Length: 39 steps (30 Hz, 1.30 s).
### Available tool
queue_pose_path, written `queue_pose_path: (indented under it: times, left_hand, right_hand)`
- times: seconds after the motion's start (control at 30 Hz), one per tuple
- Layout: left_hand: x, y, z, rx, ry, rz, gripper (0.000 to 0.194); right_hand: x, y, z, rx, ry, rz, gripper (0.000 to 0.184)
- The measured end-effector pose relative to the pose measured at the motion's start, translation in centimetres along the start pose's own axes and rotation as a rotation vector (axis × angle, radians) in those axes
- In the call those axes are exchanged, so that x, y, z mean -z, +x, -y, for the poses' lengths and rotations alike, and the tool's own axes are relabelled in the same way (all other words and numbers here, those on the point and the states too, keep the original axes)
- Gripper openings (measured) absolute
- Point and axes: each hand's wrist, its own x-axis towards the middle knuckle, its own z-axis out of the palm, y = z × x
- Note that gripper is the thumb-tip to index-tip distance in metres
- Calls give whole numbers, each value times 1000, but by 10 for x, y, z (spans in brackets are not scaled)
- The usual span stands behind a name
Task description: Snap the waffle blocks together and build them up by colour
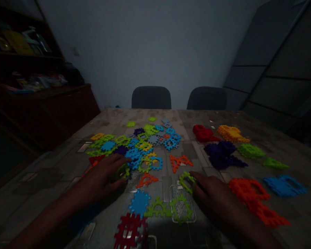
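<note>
My left hand is closed round a lime-green toothed plastic piece, beside the large mixed heap. In my right hand is a lime-green toothed ring piece, pinched at its right edge and raised over the table. Just below it lie another green open piece and a green triangular piece. A blue toothed square touches the dark red pieces at the near edge. Between my hands are an orange triangle frame and a smaller orange piece.
Mixed interlocking pieces spread over the left middle of the patterned table. Sorted by colour on the right are red, yellow, purple, green, orange and blue groups. Two chairs stand behind.
</note>
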Motion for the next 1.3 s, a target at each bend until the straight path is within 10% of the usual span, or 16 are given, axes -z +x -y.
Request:
queue_pose_path:
  times: [0.37, 1.3]
  left_hand:
    - [-9, -1, -11, -34, -141, -42, 65]
    - [-6, -5, -2, 22, -157, 181, 50]
  right_hand:
    - [-9, 4, -27, 163, -3, -102, 58]
    - [-17, -6, 6, 512, -73, 86, 94]
